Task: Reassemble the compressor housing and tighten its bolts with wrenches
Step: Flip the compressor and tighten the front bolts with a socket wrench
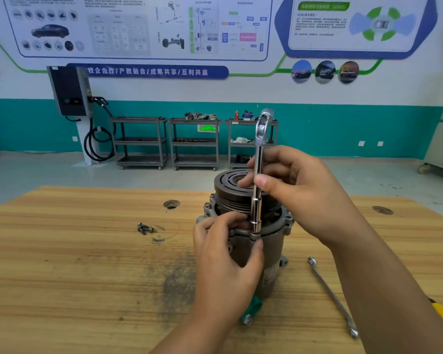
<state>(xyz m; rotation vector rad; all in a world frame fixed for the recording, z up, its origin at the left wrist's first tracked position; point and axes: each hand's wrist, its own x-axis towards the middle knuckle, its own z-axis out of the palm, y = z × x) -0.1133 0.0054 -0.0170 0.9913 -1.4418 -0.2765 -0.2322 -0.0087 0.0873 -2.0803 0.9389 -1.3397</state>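
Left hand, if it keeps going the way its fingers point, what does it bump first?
The left hand already seems to touch the compressor housing, fingers curled against it beside the socket wrench, so the housing would stop it at once, though exact depth is unclear.

grey compressor housing (261, 254), chrome wrench (259, 175), wood-grain table (74, 264)

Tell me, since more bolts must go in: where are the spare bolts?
In the head view the spare bolts lie together on the wooden table, left of the compressor, just nearer the person than the round hole.
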